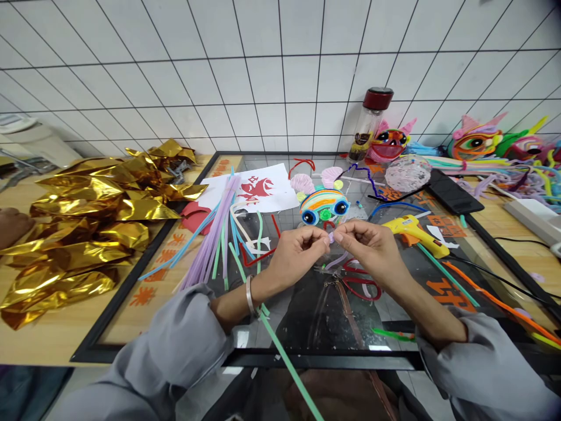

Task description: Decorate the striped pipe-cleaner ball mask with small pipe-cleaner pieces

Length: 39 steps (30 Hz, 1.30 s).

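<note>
My left hand (298, 252) and my right hand (371, 250) meet over the glass-topped table, thumbs and forefingers pinched. Between the fingertips is a small light purple piece of pipe cleaner (331, 237), mostly covered by the fingers. Just beyond them sits a striped pipe-cleaner animal head (325, 206) with large blue eyes, a green nose and pink ears. Red-handled scissors (360, 280) lie beneath my right hand. A yellow hot glue gun (416, 233) rests to the right of that hand.
Purple pipe cleaners (214, 234) lie left beside a white paper (272, 190) with a red design. Gold foil (87, 228) covers the far left, with another person's hand (15, 228) at its edge. A lidded bottle (370, 126), a phone (456, 192) and finished heads (475, 137) stand right.
</note>
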Tool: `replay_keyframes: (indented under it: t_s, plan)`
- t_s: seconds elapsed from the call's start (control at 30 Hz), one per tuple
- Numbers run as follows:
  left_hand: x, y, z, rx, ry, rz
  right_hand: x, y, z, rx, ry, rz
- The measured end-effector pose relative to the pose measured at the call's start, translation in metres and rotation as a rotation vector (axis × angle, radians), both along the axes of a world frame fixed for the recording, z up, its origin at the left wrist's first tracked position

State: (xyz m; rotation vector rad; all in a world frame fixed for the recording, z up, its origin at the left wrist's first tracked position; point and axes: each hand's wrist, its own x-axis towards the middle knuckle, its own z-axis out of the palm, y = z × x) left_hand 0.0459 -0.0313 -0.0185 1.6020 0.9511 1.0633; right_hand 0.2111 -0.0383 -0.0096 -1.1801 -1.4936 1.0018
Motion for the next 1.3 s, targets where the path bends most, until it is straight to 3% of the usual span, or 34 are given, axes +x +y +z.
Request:
replay_keyframes:
  t_s: [0.1,0.2,0.33,0.67,1.0,1.3]
  plan:
    - [0.002,0.003,-0.005,-0.067,-0.094,0.068,-0.003,-0.003,-0.003,0.062,0.005,-0.104]
    - [0.003,0.004,-0.008,-0.103,-0.190,0.111,-0.007,-0.009,-0.005,0.227,-0.122,-0.211]
    - [0.006,0.000,-0.012,-0.027,-0.177,0.141,-0.014,-0.015,-0.006,0.400,-0.269,-0.221]
    - [0.007,-0.004,-0.014,0.038,-0.110,0.077,-0.014,-0.013,-0.009,0.420,-0.225,-0.226]
    - [0.008,-0.004,-0.008,-0.007,-0.118,0.079,-0.013,-0.012,-0.014,0.701,-0.455,-0.260]
    - [0.008,-0.003,-0.007,-0.004,-0.082,0.082,-0.011,-0.010,-0.015,0.782,-0.538,-0.249]
